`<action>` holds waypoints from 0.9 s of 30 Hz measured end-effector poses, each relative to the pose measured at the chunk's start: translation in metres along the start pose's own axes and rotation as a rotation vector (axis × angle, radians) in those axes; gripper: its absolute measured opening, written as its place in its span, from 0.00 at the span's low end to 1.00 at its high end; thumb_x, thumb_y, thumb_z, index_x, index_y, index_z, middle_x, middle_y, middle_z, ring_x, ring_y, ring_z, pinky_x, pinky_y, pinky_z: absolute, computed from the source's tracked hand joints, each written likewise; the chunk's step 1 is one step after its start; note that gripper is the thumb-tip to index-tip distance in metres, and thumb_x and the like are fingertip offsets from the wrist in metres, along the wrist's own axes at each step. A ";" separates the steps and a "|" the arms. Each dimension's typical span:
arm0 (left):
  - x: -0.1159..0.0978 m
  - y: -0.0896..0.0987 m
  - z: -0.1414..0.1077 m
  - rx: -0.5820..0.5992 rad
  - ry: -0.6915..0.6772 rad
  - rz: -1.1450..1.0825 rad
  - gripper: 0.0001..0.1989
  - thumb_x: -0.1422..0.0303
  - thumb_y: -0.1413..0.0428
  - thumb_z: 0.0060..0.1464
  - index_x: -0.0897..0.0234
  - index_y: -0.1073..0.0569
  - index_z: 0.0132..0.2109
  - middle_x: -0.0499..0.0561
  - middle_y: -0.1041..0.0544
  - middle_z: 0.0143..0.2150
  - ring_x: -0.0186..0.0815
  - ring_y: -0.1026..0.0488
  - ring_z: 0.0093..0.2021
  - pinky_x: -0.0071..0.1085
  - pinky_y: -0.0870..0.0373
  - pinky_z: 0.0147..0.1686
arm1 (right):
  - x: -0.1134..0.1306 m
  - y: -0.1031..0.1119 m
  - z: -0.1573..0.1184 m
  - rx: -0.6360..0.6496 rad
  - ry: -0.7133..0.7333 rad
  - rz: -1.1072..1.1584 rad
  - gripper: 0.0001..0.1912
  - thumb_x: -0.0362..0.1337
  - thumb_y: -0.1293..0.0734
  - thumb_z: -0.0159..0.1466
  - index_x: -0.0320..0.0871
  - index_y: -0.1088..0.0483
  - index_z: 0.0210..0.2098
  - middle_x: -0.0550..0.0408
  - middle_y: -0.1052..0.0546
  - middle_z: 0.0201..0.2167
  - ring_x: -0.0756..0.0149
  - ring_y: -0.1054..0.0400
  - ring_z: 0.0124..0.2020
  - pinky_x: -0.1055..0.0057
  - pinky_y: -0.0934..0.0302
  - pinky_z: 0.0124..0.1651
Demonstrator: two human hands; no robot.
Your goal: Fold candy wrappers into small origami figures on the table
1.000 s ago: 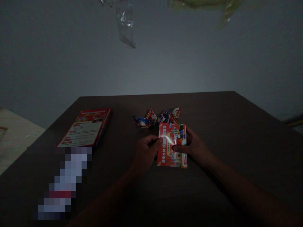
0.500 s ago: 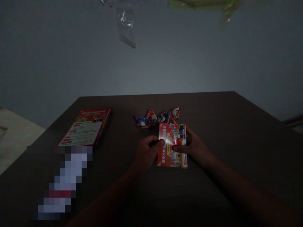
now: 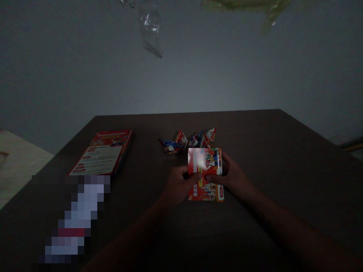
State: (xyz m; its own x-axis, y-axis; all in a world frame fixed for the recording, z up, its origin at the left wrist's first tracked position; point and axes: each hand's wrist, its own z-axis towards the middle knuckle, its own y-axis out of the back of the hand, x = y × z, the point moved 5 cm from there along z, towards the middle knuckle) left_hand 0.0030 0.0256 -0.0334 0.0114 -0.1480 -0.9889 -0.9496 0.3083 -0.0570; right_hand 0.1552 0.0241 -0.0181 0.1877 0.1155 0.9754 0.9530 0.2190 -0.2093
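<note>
Between my hands is a red printed paper sheet (image 3: 210, 190), folded to a near-square, with cartoon figures and Chinese lettering facing up. My left hand (image 3: 178, 184) grips its left edge, thumb on top and fingers hidden underneath. On the opposite edge, my right hand (image 3: 234, 176) pinches it the same way, its thumb pointing toward the left one. Just beyond the sheet stand folded paper shapes, one blue and red (image 3: 172, 146) on the left and another (image 3: 208, 138) on the right, made of similar glossy print.
A stack of red and white flyers (image 3: 103, 156) lies on the left of the dark wooden table (image 3: 249, 132). Below the stack is a pixelated pale object (image 3: 82, 209). Behind the table rises a grey wall (image 3: 227, 75) with clear plastic (image 3: 151, 30) hanging on it.
My left thumb has slid right and slightly down over the sheet, closer to my right thumb. The glare on the print has moved upward. Both hands keep hold of the paper.
</note>
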 end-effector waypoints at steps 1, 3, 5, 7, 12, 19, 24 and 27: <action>0.000 0.000 0.000 -0.004 -0.008 0.008 0.15 0.62 0.39 0.48 0.67 0.23 0.41 0.53 0.20 0.36 0.40 0.23 0.35 0.33 0.26 0.34 | 0.000 0.000 0.000 -0.010 0.009 -0.010 0.35 0.31 0.25 0.46 0.49 0.39 0.50 0.54 0.24 0.41 0.60 0.27 0.37 0.62 0.31 0.39; 0.001 -0.001 0.000 -0.006 -0.024 0.020 0.15 0.62 0.40 0.48 0.67 0.23 0.41 0.53 0.20 0.36 0.40 0.23 0.35 0.33 0.26 0.34 | 0.000 0.000 0.000 -0.048 0.010 -0.036 0.32 0.32 0.25 0.46 0.48 0.38 0.48 0.54 0.24 0.40 0.61 0.27 0.36 0.63 0.31 0.38; 0.001 -0.002 0.000 -0.001 -0.038 0.026 0.15 0.62 0.40 0.49 0.67 0.23 0.41 0.54 0.20 0.37 0.40 0.23 0.35 0.33 0.26 0.35 | -0.001 0.001 0.000 -0.092 -0.006 -0.055 0.30 0.32 0.25 0.46 0.47 0.37 0.45 0.54 0.23 0.38 0.61 0.27 0.35 0.64 0.31 0.36; 0.001 -0.003 -0.001 -0.001 -0.044 0.029 0.15 0.62 0.40 0.49 0.67 0.24 0.41 0.54 0.20 0.38 0.40 0.23 0.36 0.33 0.26 0.36 | -0.001 0.000 0.000 -0.116 -0.018 -0.051 0.29 0.33 0.25 0.45 0.46 0.37 0.44 0.54 0.23 0.37 0.61 0.27 0.34 0.64 0.31 0.35; -0.003 -0.003 -0.003 -0.012 -0.048 0.022 0.14 0.62 0.41 0.49 0.68 0.24 0.41 0.54 0.20 0.38 0.40 0.22 0.36 0.33 0.26 0.36 | 0.000 0.001 0.000 -0.130 -0.026 0.003 0.34 0.33 0.24 0.44 0.47 0.39 0.48 0.53 0.22 0.36 0.58 0.26 0.33 0.61 0.31 0.35; -0.004 0.001 -0.003 -0.047 -0.030 0.018 0.14 0.62 0.41 0.50 0.68 0.24 0.40 0.54 0.20 0.37 0.40 0.22 0.35 0.33 0.25 0.34 | -0.003 0.008 0.000 -0.136 -0.067 0.083 0.44 0.33 0.23 0.43 0.48 0.45 0.56 0.53 0.21 0.34 0.54 0.25 0.34 0.56 0.31 0.38; -0.005 0.003 -0.003 -0.074 -0.004 -0.010 0.14 0.63 0.40 0.48 0.69 0.23 0.40 0.55 0.20 0.37 0.41 0.22 0.35 0.34 0.25 0.35 | -0.006 0.011 0.000 -0.118 -0.054 0.121 0.45 0.33 0.24 0.46 0.51 0.47 0.58 0.53 0.20 0.35 0.55 0.25 0.34 0.55 0.31 0.39; -0.007 0.003 -0.002 -0.065 -0.016 -0.016 0.15 0.64 0.39 0.47 0.68 0.23 0.41 0.54 0.19 0.36 0.40 0.22 0.35 0.34 0.24 0.35 | -0.006 0.013 0.001 -0.107 -0.044 0.122 0.46 0.33 0.24 0.46 0.50 0.48 0.59 0.54 0.20 0.34 0.55 0.25 0.34 0.55 0.31 0.40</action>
State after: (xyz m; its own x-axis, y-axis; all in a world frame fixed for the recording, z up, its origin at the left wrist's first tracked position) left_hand -0.0009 0.0257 -0.0268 0.0314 -0.1375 -0.9900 -0.9675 0.2444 -0.0646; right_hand 0.1659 0.0273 -0.0268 0.2952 0.1772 0.9389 0.9441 0.0969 -0.3151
